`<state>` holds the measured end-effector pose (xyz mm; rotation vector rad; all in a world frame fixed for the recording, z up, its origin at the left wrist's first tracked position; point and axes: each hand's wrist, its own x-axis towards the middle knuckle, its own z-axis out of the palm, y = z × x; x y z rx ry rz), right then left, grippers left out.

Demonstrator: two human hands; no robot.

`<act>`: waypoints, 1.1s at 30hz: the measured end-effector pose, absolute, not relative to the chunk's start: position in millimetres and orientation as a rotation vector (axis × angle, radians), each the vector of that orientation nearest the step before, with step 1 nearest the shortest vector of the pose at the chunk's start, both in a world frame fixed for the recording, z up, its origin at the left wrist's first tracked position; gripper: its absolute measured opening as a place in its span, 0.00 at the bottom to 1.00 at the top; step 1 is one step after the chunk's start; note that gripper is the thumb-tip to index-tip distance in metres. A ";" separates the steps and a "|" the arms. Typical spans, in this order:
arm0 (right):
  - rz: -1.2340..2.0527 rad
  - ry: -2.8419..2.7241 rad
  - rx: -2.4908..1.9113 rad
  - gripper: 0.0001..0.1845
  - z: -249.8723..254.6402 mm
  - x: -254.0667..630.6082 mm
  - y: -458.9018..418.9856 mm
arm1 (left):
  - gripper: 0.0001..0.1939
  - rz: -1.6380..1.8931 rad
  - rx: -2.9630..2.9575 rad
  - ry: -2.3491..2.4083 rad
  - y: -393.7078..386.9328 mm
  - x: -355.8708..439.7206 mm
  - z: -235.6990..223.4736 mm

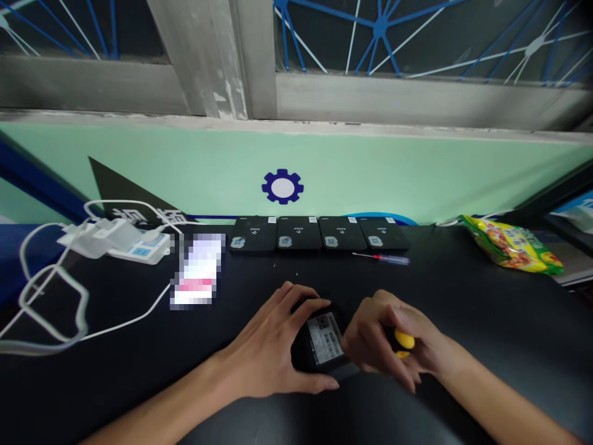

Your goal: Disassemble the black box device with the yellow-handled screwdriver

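- The dark surface [486,321] looks smooth to me; I judge that a push from one side only could make the thing on it slide.
- The white cable [41,350] lies in loose loops on the left, near the power strip [148,248]. If the left forearm catches it, it could pull the strip.
- Four flat black boxes [254,238] stand side by side at the back, near the wall. A far reach of the fingers could push them out of their row.
- My left hand [273,343] is spread around the labelled black device [325,338], fingers at its far side and thumb at its near side. If this hold is too light, the device could turn.
- My right hand [382,337] is curled closed around a yellow-and-black handle [404,339], just beside the device. I cannot tell if a tip touches the device, because the fingers hide it. A slip under pressure could scratch the case or hurt the left fingers.
- The device lies label up on the surface, between the two hands; rubbing of the knuckles could damage its label.
- The small screwdriver [391,259] lies in front of the boxes, and its round handle may roll if something knocks it.
- Tiny pale bits [297,274] lie beyond my left hand; a sleeve or finger could sweep them away, by carelessness.
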<state>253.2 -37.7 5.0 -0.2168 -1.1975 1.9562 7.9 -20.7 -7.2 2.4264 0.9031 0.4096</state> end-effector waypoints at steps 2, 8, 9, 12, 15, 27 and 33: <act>1.981 -1.167 -0.205 0.41 4.9 251.2 -39.7 | 0.53 0.407 2.426 0.895 -20.9 7.6 -7.4; 2.085 -1.071 -0.239 0.30 18.4 248.6 -40.2 | 0.52 0.441 2.399 0.860 -19.5 8.8 -5.7; 2.088 -1.033 -0.226 0.28 21.2 249.7 -39.2 | 0.52 0.452 2.389 0.861 -19.6 9.1 -5.1; 2.039 -0.925 -0.174 0.28 28.2 256.1 -34.7 | 0.44 0.523 2.371 0.883 -21.5 9.7 -3.5; 1.985 -0.819 -0.187 0.32 33.3 263.0 -29.5 | 0.38 0.572 2.346 0.858 -23.9 9.2 -3.5; 1.792 -0.779 -0.361 0.34 38.2 258.4 -26.3 | 0.22 0.451 2.182 0.587 -6.7 2.0 4.7; 1.762 -0.872 -0.343 0.33 37.4 259.4 -27.8 | 0.15 0.513 2.189 0.520 -11.8 2.4 8.8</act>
